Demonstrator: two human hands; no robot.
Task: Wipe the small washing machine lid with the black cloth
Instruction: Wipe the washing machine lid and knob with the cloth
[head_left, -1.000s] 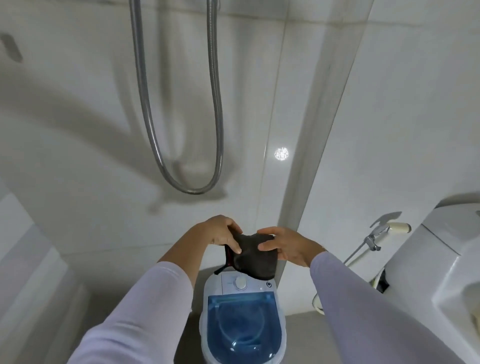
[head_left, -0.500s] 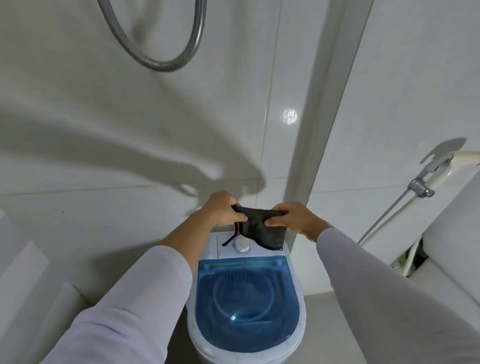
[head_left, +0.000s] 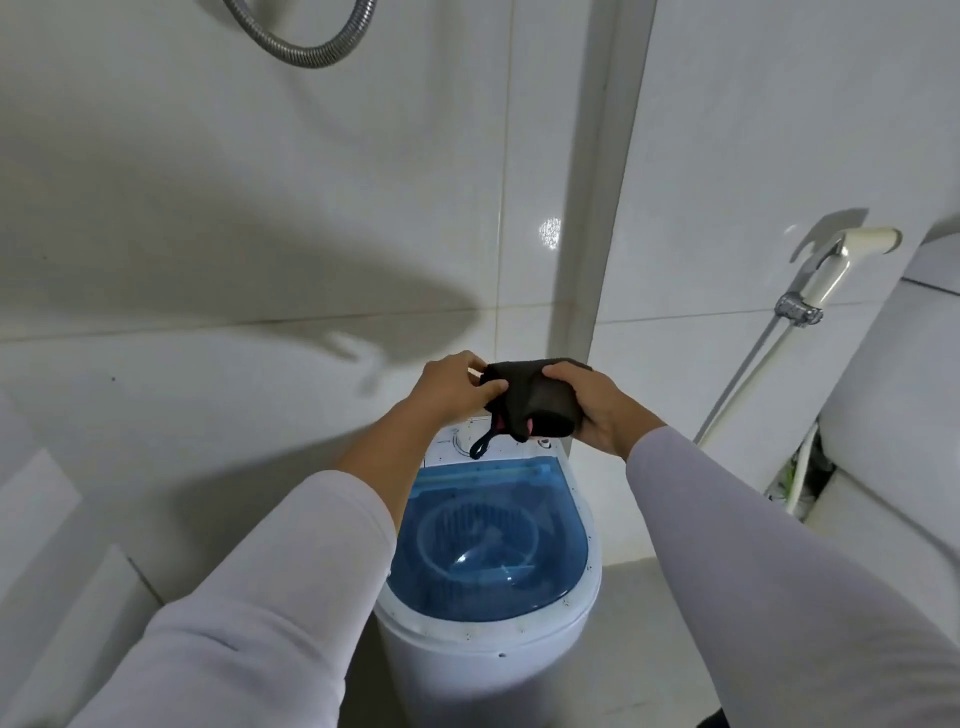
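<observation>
Black cloth (head_left: 540, 402) is bunched between both hands, held above the back of the washing machine's blue lid (head_left: 488, 540). Left hand (head_left: 451, 387) pinches its left edge with curled fingers; right hand (head_left: 592, 405) wraps around its right side.

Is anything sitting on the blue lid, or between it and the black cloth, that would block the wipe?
Nothing visible does. Both hands, left hand and right hand, hold the black cloth above the control panel, behind the blue lid. The lid's surface looks bare, apart from small dark specks along its white rim.
</observation>
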